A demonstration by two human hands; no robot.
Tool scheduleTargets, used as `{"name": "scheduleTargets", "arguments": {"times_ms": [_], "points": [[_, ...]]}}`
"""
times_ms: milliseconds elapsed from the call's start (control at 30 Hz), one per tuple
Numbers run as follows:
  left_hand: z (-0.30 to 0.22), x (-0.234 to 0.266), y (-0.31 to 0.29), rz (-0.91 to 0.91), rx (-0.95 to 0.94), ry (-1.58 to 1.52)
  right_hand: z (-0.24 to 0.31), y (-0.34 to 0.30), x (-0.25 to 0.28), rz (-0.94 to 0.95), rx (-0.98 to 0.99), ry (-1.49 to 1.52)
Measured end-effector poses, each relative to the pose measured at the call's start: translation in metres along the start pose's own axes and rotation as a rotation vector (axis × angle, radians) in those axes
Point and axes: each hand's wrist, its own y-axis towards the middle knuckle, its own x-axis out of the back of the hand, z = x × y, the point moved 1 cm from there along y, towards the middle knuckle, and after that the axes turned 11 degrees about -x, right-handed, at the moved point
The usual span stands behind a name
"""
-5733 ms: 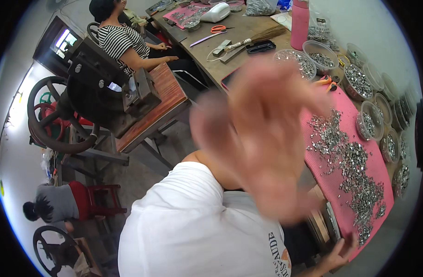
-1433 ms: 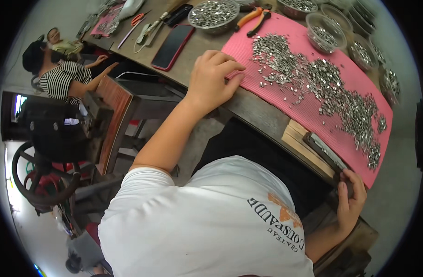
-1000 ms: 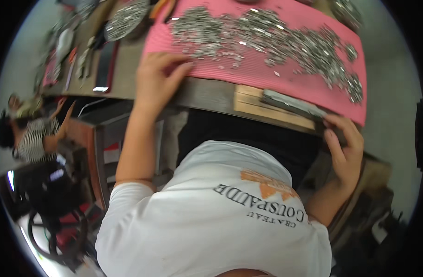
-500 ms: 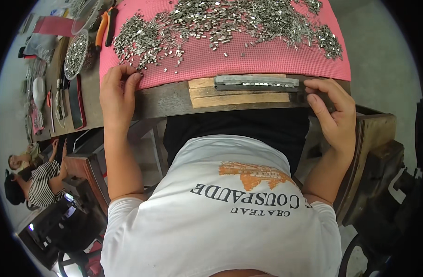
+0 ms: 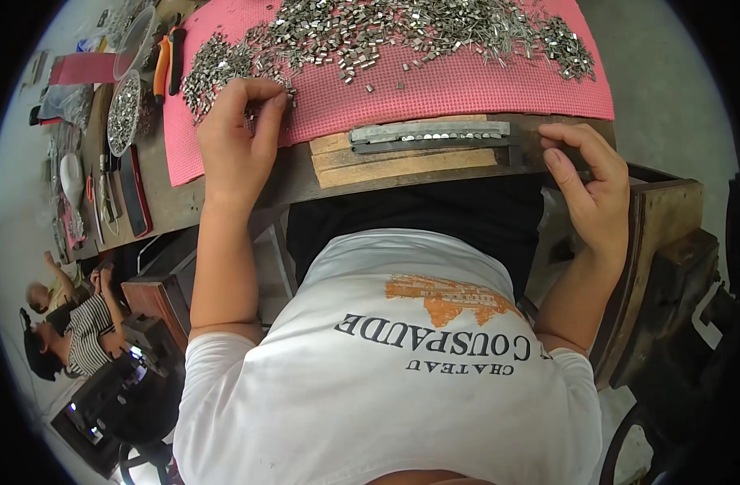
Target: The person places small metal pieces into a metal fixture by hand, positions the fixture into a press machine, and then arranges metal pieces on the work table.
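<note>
My left hand is over the near left part of the pink mat, thumb and forefinger pinched together beside the loose pile. What lies between the fingertips is too small to make out. Tiny shiny metal pieces cover the far part of the mat. Near the table's front edge, a long grey metal bar fixture holds a row of small silvery pieces. It rests on a strip of tan tape or board. My right hand hovers just off the bar's right end, open, with thumb and forefinger apart.
Orange-and-black handled pliers lie left of the mat. Next to them stands a clear tub of metal bits, with a dark red-edged case and other tools nearby. Two people sit at the far lower left.
My left hand has moved right and farther over the mat, its fingertips closing in on the loose pieces. My right hand has barely moved. The whole view has shifted slightly.
</note>
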Motion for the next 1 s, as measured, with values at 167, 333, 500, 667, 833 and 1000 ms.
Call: {"name": "scheduleTargets", "arguments": {"times_ms": [167,333,500,667,833,1000], "points": [[0.004,-0.01,0.002,-0.048,0.055,-0.145,-0.004,-0.004,0.003,-0.007,-0.062,0.015],[0.001,-0.007,0.001,-0.037,0.105,-0.158,-0.01,-0.005,0.006,-0.001,-0.064,-0.014],[0.0,-0.008,0.005,-0.043,0.102,-0.181,-0.008,-0.004,0.005,-0.011,-0.067,-0.008],[-0.005,-0.006,0.006,0.058,-0.077,-0.018,-0.011,0.0,0.002,0.007,-0.076,-0.032],[-0.021,-0.012,0.014,0.119,-0.096,0.136,-0.01,0.002,-0.001,-0.02,-0.062,0.005],[-0.022,-0.013,0.015,0.195,-0.005,0.116,-0.009,0.003,0.0,-0.099,-0.059,-0.041]]}}
